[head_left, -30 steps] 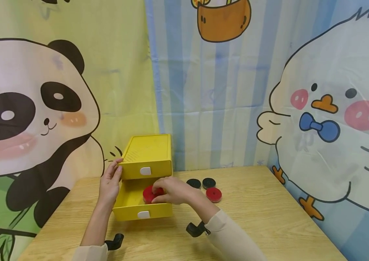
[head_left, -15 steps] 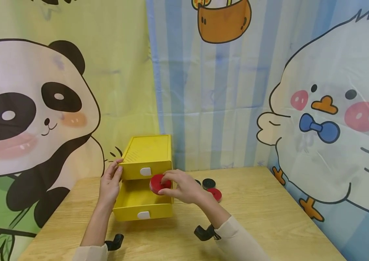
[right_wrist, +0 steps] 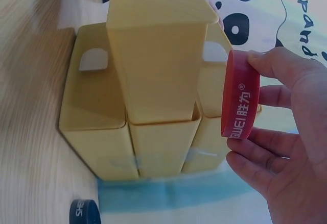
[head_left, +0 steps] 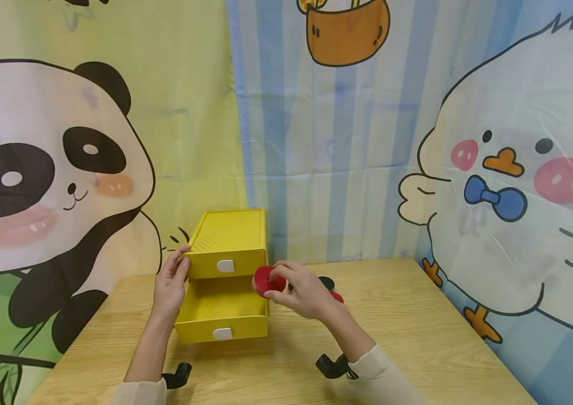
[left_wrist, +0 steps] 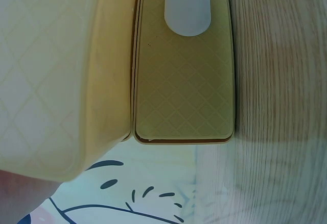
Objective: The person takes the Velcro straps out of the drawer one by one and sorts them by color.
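Note:
My right hand (head_left: 303,289) pinches a red flat roll (head_left: 262,284) by its edge, in the air at the right side of the yellow drawer unit (head_left: 231,228). White lettering runs along the roll's red band (right_wrist: 240,99) in the right wrist view, held between thumb and fingers. The pulled-out middle drawer (head_left: 195,332) shows a bare yellow floor in the head view. My left hand (head_left: 170,284) rests with extended fingers against the unit's upper left edge. In the left wrist view, a shut lower drawer (left_wrist: 184,81) has a white tab handle.
Behind my right hand, a black roll (head_left: 327,283) and another red roll (head_left: 337,296) lie on the wooden table (head_left: 398,326); a further black roll is mostly hidden. Printed curtains (head_left: 312,169) stand behind the table. A black wrist mount (head_left: 331,365) juts from my right wrist.
The right hand has lifted the red roll out of the middle drawer and carried it right, past the unit's side. My left hand has stayed put.

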The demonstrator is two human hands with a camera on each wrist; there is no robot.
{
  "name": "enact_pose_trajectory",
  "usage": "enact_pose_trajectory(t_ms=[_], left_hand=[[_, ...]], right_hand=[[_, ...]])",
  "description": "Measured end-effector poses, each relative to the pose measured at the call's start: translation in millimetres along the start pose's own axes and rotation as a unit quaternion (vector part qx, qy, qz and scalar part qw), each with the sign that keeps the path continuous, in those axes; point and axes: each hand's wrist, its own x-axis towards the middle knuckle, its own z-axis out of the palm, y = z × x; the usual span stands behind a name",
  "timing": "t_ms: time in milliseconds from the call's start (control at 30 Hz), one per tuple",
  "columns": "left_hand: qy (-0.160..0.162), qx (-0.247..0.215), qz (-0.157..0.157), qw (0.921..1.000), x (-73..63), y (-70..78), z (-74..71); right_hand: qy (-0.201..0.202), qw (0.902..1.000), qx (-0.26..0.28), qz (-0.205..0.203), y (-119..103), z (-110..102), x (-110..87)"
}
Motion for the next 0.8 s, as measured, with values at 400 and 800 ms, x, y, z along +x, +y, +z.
enact_pose_trajectory(t_ms=[400,800], left_hand=[[-0.005,0.0,0.005,1.0,-1.0,-0.6,-0.8],[-0.005,-0.007,-0.002,1.0,0.4,1.6,-0.4]], right_hand=[[-0.007,0.9991,-0.038,0.02,12,-5,-12.1],[-0.008,0.9946,-0.041,0.095,33,-5,-20.2]])
